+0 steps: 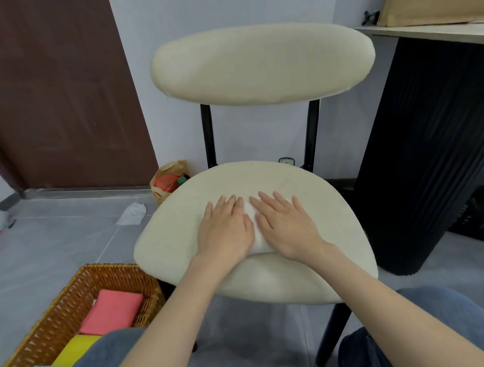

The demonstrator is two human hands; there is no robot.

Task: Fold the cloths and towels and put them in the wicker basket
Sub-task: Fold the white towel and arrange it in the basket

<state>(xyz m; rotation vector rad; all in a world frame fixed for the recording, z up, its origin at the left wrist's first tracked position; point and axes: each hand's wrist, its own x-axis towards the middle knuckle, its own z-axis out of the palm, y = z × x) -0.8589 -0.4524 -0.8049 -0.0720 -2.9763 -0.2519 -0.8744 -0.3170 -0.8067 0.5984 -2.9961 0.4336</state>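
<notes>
**White cloth point(257, 238) pressed flat on the chair seat point(328, 219)**

The left hand point(224, 230) and right hand point(287, 226) lie palm-down on it side by side, fingers straight and slightly apart. At 8 o'clock from the seat stands the wicker basket point(67, 294), holding a folded pink cloth point(111, 312) and a yellow cloth point(76, 348).

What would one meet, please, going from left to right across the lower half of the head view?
Wicker basket → left hand → white cloth → right hand → black ribbed table base.
</notes>
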